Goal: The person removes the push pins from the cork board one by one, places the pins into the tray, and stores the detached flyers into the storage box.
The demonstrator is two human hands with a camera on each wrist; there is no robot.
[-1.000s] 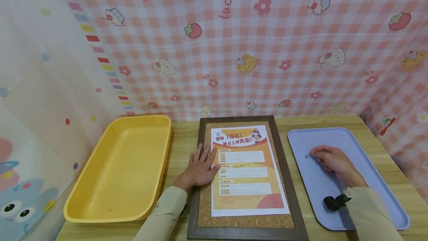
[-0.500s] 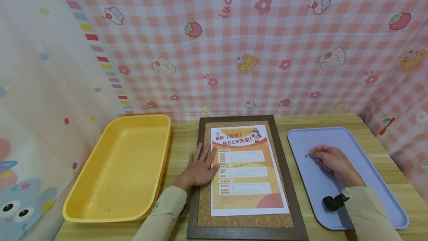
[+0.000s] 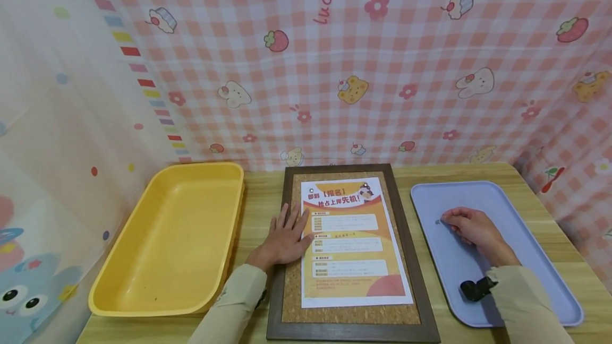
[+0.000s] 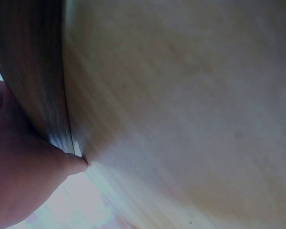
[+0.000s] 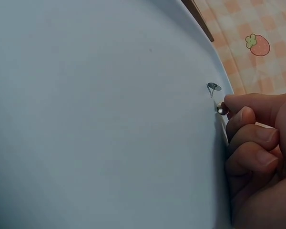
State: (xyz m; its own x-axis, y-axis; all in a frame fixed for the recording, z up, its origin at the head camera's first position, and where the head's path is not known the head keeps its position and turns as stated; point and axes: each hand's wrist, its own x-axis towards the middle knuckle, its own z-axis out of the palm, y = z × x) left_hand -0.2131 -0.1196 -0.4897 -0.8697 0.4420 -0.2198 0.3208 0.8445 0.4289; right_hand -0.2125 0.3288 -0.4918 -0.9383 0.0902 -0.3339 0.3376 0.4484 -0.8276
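My left hand (image 3: 283, 239) lies with spread, straight fingers across the left side of a dark-framed corkboard (image 3: 356, 332) and the edge of the printed poster (image 3: 351, 275) on it. Silvery tacks sit in the poster's two upper corners, the left tack (image 3: 312, 191) among them. At the right, my right hand (image 3: 478, 232) is low over a lavender tray (image 3: 535, 285). In the right wrist view, its fingertips pinch a thumbtack (image 5: 222, 109) with a shiny round head. Another thumbtack (image 5: 214, 87) lies beside it on the tray, point showing below the head.
A deep yellow bin (image 3: 167, 248) stands left of the corkboard on the wooden table (image 3: 260, 190). Behind the table hangs a pink checked curtain (image 3: 306, 78). A black wrist camera (image 3: 475, 291) sticks out from the right sleeve over the tray.
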